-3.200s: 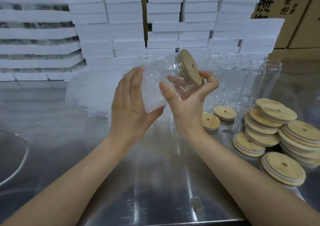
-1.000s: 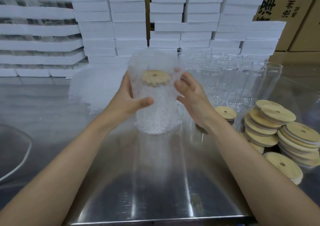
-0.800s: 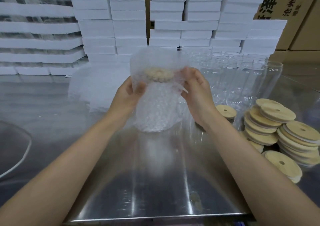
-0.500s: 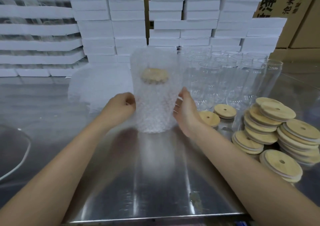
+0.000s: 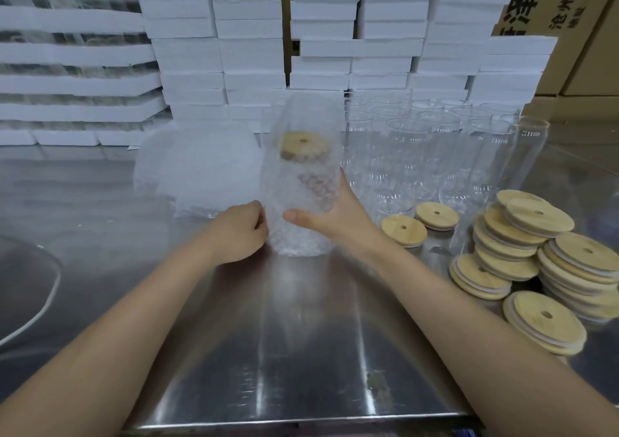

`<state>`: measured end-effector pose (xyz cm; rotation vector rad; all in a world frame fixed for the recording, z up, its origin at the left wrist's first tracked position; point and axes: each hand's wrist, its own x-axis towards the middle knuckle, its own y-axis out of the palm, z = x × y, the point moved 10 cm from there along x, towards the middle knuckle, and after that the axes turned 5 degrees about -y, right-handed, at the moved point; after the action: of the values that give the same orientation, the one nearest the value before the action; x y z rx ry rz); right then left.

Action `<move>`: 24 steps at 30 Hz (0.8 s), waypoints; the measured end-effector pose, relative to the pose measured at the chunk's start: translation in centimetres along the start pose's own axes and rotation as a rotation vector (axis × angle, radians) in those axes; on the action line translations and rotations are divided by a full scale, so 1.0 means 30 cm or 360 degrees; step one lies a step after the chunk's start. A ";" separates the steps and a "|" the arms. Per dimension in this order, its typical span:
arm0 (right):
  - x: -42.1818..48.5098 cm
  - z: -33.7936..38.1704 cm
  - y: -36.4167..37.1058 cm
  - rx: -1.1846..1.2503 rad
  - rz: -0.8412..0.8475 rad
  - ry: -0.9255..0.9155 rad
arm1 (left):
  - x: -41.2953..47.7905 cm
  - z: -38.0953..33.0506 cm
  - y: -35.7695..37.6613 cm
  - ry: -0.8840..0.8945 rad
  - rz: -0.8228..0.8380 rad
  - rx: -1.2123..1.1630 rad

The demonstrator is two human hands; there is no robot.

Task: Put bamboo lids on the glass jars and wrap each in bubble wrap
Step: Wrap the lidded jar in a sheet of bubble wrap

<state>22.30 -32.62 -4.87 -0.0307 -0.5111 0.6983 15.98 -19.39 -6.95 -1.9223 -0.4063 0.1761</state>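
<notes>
A glass jar in a sleeve of bubble wrap (image 5: 301,182) stands upright on the steel table, its bamboo lid (image 5: 304,145) showing through the open top of the wrap. My right hand (image 5: 331,212) grips the jar's lower right side, thumb across the front, fingers behind the wrap. My left hand (image 5: 239,232) is curled against the lower left edge of the wrap and seems to pinch it. Several bare glass jars (image 5: 435,155) stand behind on the right. Loose bamboo lids (image 5: 536,245) lie stacked at the right.
A pile of bubble wrap sheets (image 5: 194,168) lies behind my left hand. White boxes (image 5: 248,44) are stacked along the back, cardboard cartons (image 5: 569,17) at the far right. The steel table's (image 5: 301,353) front edge is near me. A white cable (image 5: 43,306) curves at the left.
The lidded jar went from being held in the air to standing on the table in its wrap. Both hands dropped from the wrap's top to its lower part.
</notes>
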 end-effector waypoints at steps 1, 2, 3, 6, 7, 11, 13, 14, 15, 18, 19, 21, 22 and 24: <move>0.003 0.012 -0.008 0.0020 -0.0053 -0.0047 | 0.001 -0.002 0.003 0.0022 0.0002 -0.0062; 0.005 0.025 -0.015 0.0031 -0.0088 -0.0088 | 0.000 -0.006 0.002 0.0045 -0.0011 -0.0139; 0.006 0.039 -0.025 0.0042 -0.0115 -0.0110 | 0.002 -0.009 -0.002 0.0065 -0.0044 -0.0217; 0.010 0.056 -0.052 0.0064 -0.0163 -0.0154 | -0.004 -0.026 -0.023 0.0077 -0.0205 -0.0306; 0.009 0.061 -0.055 0.0054 -0.0163 -0.0170 | -0.003 -0.031 -0.028 0.0080 -0.0253 -0.0293; 0.011 0.052 -0.062 0.0128 -0.0159 -0.0058 | -0.011 -0.041 -0.019 0.0064 -0.0181 -0.0089; 0.013 0.065 -0.082 0.0220 -0.0216 -0.0066 | -0.024 -0.043 -0.100 0.0154 -0.0430 -0.0192; 0.013 0.077 -0.096 0.0267 -0.0256 -0.0086 | -0.040 -0.049 -0.165 0.0182 -0.0611 -0.0354; 0.013 0.086 -0.109 0.0302 -0.0293 -0.0094 | -0.043 -0.053 -0.212 0.0195 -0.0723 -0.0615; 0.020 0.097 -0.121 0.0334 -0.0347 -0.0094 | -0.016 -0.080 -0.191 0.0092 -0.0405 -0.1671; 0.020 0.101 -0.120 0.0352 -0.0364 -0.0098 | -0.024 -0.125 -0.168 0.0208 -0.0280 -0.1630; 0.023 0.109 -0.120 0.0371 -0.0408 -0.0117 | -0.061 -0.217 -0.103 0.0428 -0.0145 -0.1247; 0.024 0.112 -0.119 0.0370 -0.0425 -0.0120 | -0.065 -0.226 -0.086 0.0434 -0.0164 -0.1198; 0.024 0.116 -0.117 0.0374 -0.0440 -0.0119 | -0.053 -0.207 -0.114 0.0401 -0.0385 -0.1325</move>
<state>23.31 -35.37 -0.82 0.2826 -0.4906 0.4861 15.76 -24.25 -1.53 -2.6352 -0.5937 -0.4630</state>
